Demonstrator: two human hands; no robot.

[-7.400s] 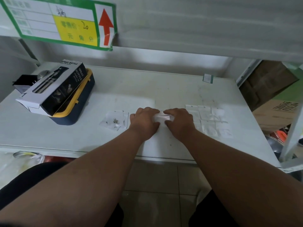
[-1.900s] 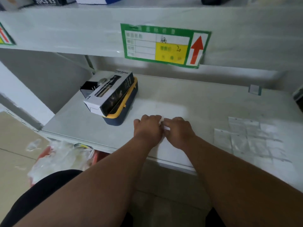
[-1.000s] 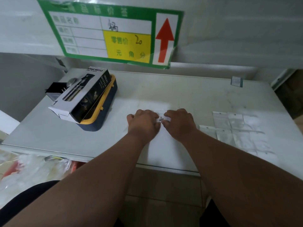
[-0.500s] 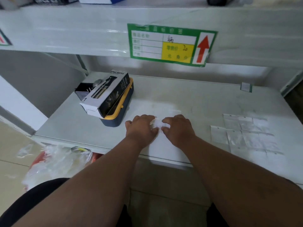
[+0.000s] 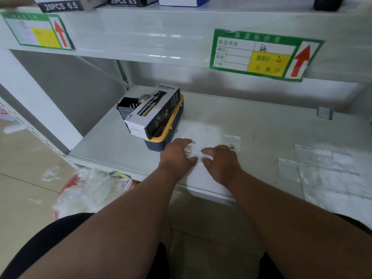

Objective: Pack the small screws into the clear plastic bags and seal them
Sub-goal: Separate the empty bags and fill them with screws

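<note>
Left hand (image 5: 177,156) and right hand (image 5: 220,162) both pinch one small clear bag (image 5: 194,153) (contents unclear) on shelf (image 5: 251,121); filled bag (image 5: 232,142) just beside.

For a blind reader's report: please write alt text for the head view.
Both hands, left hand and right hand, hold a small clear bag on a white shelf. Flat bags lie to the right, a boxed spray bottle to the left.

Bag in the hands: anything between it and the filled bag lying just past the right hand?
Nothing visible. The bag, held between left hand and right hand, has only bare shelf between it and the filled bag. The box sits off to the left, and the empty bags lie to the right.
</note>
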